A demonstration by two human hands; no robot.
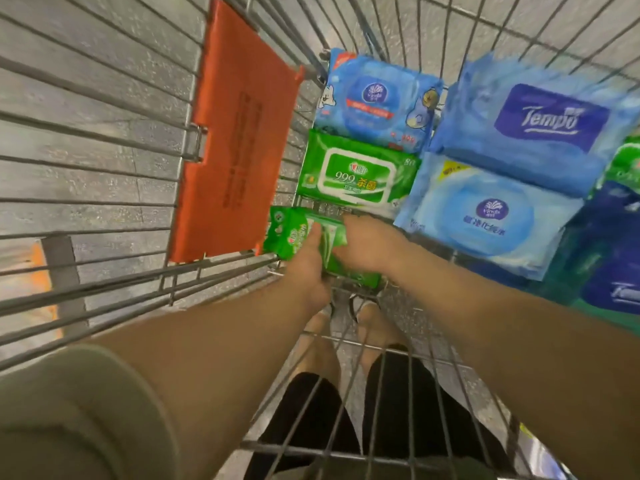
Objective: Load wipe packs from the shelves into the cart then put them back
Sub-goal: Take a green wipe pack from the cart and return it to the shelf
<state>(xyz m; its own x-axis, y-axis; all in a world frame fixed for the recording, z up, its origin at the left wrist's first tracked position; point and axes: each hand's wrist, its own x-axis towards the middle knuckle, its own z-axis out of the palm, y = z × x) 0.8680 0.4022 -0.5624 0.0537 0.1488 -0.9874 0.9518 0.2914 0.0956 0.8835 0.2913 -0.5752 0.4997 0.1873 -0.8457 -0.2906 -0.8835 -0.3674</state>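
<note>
I look down into a wire cart (104,161). Both my hands reach to its bottom near corner. My left hand (308,268) and my right hand (369,244) both grip small green wipe packs (294,237). Beyond them lies a larger green wipe pack (356,171) with a white lid. A blue pack with cartoon figures (377,98) leans behind it. To the right sit a light blue round-lid pack (481,216) and a blue Tempo pack (540,119). More green and dark blue packs (613,265) fill the right edge.
An orange plastic flap (239,133) of the child seat hangs on the cart's left wall. Grey speckled floor shows through the wires. My legs and feet (346,327) are visible below the cart's near wall.
</note>
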